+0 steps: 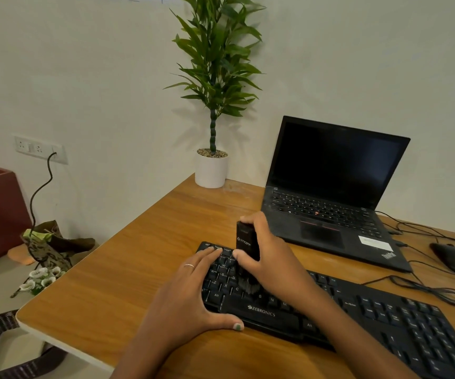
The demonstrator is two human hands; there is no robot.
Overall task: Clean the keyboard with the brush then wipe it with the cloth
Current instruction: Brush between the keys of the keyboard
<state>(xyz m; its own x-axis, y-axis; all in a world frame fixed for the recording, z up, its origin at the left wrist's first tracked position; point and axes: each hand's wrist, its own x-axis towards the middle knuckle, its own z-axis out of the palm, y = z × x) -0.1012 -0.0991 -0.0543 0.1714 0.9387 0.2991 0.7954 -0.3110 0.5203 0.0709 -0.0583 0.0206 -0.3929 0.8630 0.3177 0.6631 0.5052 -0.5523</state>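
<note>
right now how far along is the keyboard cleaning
Brushing is in hand: the right hand grips the brush, bristles down on the keyboard's left keys, while the left hand steadies that end. Nothing looks finished. Wiping remains; no cloth is in view.

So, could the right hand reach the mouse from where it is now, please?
Probably yes: the mouse lies bare on the desk, right of the laptop, with only loose cables nearby. But the right hand grips the brush, so it would need freeing first.

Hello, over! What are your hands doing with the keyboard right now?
Right hand grips brush, bristles down on keyboard. Left hand flat on keyboard's left end, steadying. No cloth in view. Nothing in the way.
</note>
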